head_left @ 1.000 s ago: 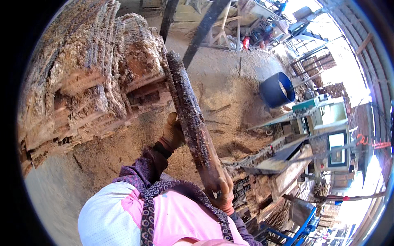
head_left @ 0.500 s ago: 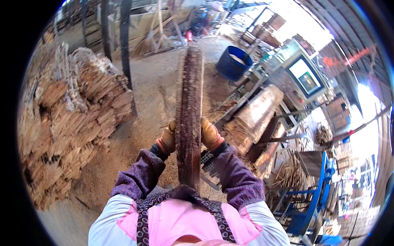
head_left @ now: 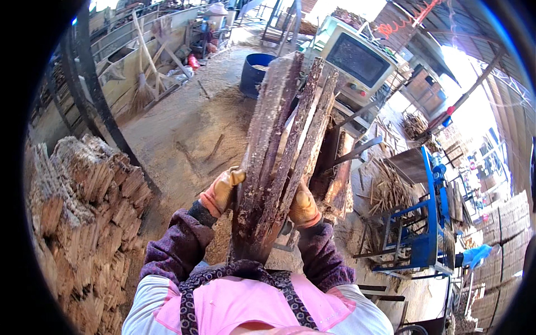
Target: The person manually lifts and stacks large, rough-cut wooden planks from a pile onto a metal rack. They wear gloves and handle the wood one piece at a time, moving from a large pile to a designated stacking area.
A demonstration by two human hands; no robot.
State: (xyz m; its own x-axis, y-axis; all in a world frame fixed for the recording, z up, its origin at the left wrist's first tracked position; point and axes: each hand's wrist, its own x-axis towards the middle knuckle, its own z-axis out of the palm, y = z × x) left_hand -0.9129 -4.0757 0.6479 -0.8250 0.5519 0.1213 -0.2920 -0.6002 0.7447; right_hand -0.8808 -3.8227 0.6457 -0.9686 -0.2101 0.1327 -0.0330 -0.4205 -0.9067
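Observation:
Both hands wear tan work gloves and clasp a bundle of long, rough wooden boards [head_left: 262, 145] from its two sides. My left hand [head_left: 223, 190] presses the left side, fingers closed around the edge. My right hand [head_left: 304, 206] grips the right side at about the same height. The boards have dark, bark-flecked edges. They stand lengthwise in front of me, their near ends against my apron [head_left: 240, 272] and their far ends fanned apart with gaps between them. Part of each hand's fingers is hidden behind the wood.
Left stands a tall pile of rough boards [head_left: 84, 223]. Ahead right is a machine with a screen [head_left: 357, 58], and planks lie on its bed [head_left: 340, 173]. A blue barrel [head_left: 254, 72], a broom [head_left: 144, 92], wood scraps [head_left: 391, 192] and a blue metal frame [head_left: 430, 223] surround the sawdust-strewn floor.
My view has turned to the right, toward the machine. The bundle has tilted rightward, and its boards have spread apart at the far end. Both hands still hold it.

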